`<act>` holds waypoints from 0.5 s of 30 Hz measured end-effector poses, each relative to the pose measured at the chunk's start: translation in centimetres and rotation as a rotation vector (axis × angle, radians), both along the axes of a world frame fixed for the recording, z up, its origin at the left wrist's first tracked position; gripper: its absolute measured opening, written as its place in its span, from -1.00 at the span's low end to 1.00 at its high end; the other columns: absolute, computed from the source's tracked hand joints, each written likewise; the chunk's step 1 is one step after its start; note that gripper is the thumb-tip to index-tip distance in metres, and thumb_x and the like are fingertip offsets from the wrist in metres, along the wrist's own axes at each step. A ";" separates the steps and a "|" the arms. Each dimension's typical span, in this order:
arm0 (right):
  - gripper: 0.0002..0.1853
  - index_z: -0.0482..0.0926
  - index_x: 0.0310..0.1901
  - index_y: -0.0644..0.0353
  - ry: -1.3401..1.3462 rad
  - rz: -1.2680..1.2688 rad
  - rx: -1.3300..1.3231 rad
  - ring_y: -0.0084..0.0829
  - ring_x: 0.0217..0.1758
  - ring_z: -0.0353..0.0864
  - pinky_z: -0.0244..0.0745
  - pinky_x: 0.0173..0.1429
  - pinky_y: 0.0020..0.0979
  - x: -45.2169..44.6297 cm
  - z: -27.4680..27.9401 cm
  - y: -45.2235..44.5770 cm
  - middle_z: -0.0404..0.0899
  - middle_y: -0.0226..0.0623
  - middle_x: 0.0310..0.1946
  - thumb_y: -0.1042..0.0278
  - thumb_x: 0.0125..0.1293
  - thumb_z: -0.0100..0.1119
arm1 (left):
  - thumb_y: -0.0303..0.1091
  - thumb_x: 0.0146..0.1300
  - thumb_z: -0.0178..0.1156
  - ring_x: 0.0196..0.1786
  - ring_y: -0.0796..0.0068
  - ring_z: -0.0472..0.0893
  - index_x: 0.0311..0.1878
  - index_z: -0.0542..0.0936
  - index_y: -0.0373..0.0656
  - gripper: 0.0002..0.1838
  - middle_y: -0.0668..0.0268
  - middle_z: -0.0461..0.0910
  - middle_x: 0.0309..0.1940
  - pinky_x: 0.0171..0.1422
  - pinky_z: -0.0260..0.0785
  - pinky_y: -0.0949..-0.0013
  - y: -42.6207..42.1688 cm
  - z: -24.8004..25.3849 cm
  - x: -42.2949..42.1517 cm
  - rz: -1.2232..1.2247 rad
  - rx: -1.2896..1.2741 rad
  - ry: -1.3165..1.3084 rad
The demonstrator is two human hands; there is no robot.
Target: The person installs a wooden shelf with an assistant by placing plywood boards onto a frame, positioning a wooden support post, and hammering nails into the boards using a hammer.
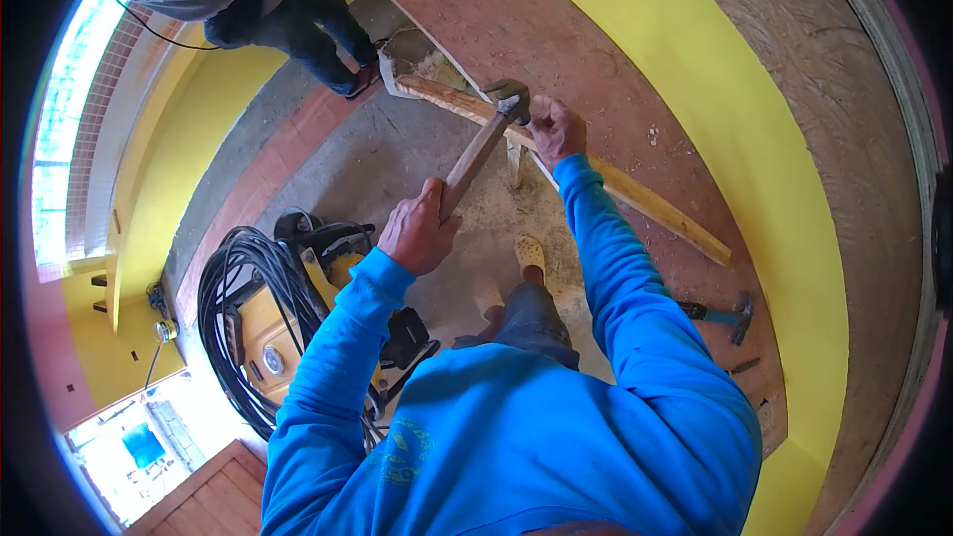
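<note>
My left hand [422, 228] is wrapped around the wooden handle of a claw hammer [476, 158]. The hammer slants up and right, its metal head close beside my right hand [558, 127]. My right hand is closed, its fingertips pinched together over a long wooden strip [655, 206]; whatever they hold, if anything, is too small or hidden to make out. The strip runs diagonally along the edge of a reddish-brown bench surface [596, 35]. A short wooden piece [515, 161] points down below the strip.
A second hammer [742, 319] lies on the bench at the right. Left of my legs stands a yellow machine [273, 342] with a coiled black cable [213, 323]. Another person [288, 20] stands at upper left. A yellow wall [764, 139] curves behind the bench.
</note>
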State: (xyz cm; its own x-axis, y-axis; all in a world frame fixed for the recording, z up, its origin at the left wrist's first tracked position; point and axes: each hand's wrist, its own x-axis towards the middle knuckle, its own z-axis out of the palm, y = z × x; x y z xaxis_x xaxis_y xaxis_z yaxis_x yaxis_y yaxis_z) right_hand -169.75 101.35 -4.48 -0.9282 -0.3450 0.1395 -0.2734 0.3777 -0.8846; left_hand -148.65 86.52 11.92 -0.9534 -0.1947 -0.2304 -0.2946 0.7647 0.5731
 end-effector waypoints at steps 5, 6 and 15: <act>-0.64 0.55 -0.16 0.21 -0.001 -0.085 0.025 -0.26 -0.37 0.65 0.52 -0.22 -0.27 1.0 1.8 -0.1 0.64 -0.17 -0.43 0.24 0.02 0.35 | -0.38 0.06 0.23 -0.33 -0.17 0.53 -0.10 0.33 -0.23 -0.63 -0.09 0.49 -0.45 -0.27 0.32 -0.02 0.7 2.5 -1.2 -0.024 -0.023 0.045; -0.65 0.55 -0.18 0.21 -0.021 -0.093 0.004 -0.25 -0.36 0.65 0.52 -0.22 -0.26 0.9 1.4 -0.2 0.64 -0.17 -0.43 0.24 0.02 0.35 | -0.38 0.06 0.22 -0.33 -0.18 0.52 -0.09 0.33 -0.23 -0.62 -0.09 0.49 -0.45 -0.27 0.31 -0.02 0.8 2.9 -1.6 -0.035 -0.040 0.068; -0.55 0.50 -0.10 0.26 0.028 -0.082 0.071 -0.16 -0.32 0.64 0.51 -0.18 -0.21 0.9 2.1 -0.3 0.64 -0.14 -0.39 0.18 0.02 0.36 | -0.39 0.07 0.21 -0.32 -0.17 0.52 -0.08 0.31 -0.19 -0.63 -0.06 0.50 -0.47 -0.25 0.29 -0.07 -0.4 3.3 -4.5 -0.137 -0.200 -0.095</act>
State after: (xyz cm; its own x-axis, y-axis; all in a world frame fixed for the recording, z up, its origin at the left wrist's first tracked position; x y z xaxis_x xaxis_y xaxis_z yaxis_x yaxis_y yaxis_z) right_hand -168.84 101.10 -2.36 -0.9498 -0.2782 0.1434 -0.2631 0.4616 -0.8472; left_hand -153.20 86.16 15.25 -0.9500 -0.1156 -0.2902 -0.2256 0.8964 0.3814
